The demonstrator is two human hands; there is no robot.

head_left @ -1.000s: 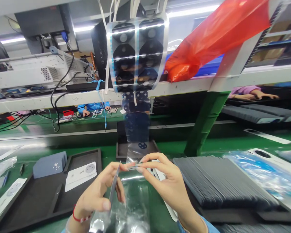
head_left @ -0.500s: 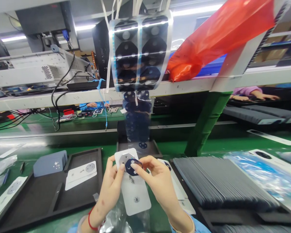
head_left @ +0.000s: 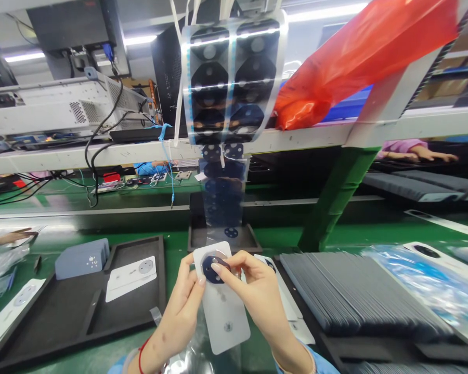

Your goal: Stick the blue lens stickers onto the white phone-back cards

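Observation:
A white phone back cover (head_left: 226,314) is tilted in front of me, its round camera area toward the top. My left hand (head_left: 181,298) grips its left edge, thumb on the front and fingers behind. Between the thumb and forefinger of my right hand (head_left: 255,285) is a dark round sticker (head_left: 209,271) with holes. The sticker lies over the cover's camera circle; whether it is stuck down I cannot tell. Beyond the cover, a clear backing strip (head_left: 223,208) hangs from a sticker roll (head_left: 234,83), with one dark sticker near its lower end.
At left, a black tray (head_left: 54,311) carries white covers (head_left: 130,278) and grey-blue sheets (head_left: 81,259). A long row of grey panels (head_left: 359,291) stands at right, near a green post (head_left: 339,197). A red bag (head_left: 366,57) hangs overhead. A co-worker's hand (head_left: 13,237) appears far left.
The dark sticker has come further over the cover's camera circle, its far side now less raised. Cover and hands shifted slightly right. A co-worker's hand entered at the left edge.

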